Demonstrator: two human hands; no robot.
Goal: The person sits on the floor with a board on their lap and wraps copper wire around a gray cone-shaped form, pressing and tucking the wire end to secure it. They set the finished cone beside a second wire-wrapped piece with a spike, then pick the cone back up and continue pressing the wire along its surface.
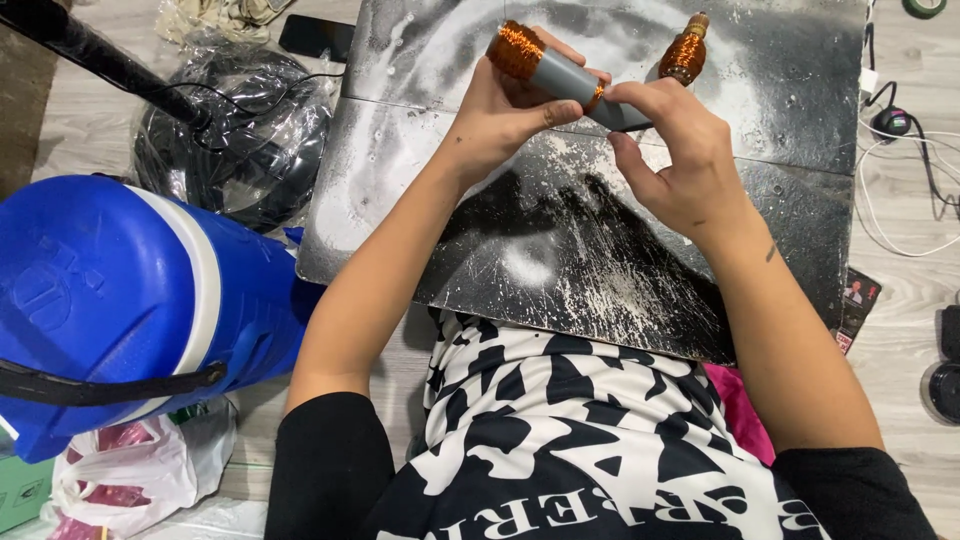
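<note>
At the bottom of the frame is the person's black and white patterned shirt (560, 440), with black sleeves on both sides and a bit of pink cloth (742, 410) poking out at the lower right. In the lower left corner lies a white plastic bag (130, 480) with something red inside. Just above it, on the left side, is a big blue cooler jug (110, 300) with a white band, lying on its side. In the middle of the frame a dark board (560, 250) with white powdery smears lies on the pale wooden floor (905, 330). Both bare arms reach up over this board. Near the top middle, the left hand (505, 115) is wrapped around a grey tube (560, 75) and grips it tight. The tube is tilted, and shiny orange wire is wound around its upper end. The right hand (680, 150) pinches the lower, dark end of the same tube with the thumb and fingers. Just past the right hand, at the top of the frame, a small spool of orange wire (685, 52) stands on the board. In the upper left is a bundle of black cable in clear plastic (240, 130), and a black phone (315, 38) lies beyond it. At the right edge, white and black cords (900, 150) lie on the floor.
</note>
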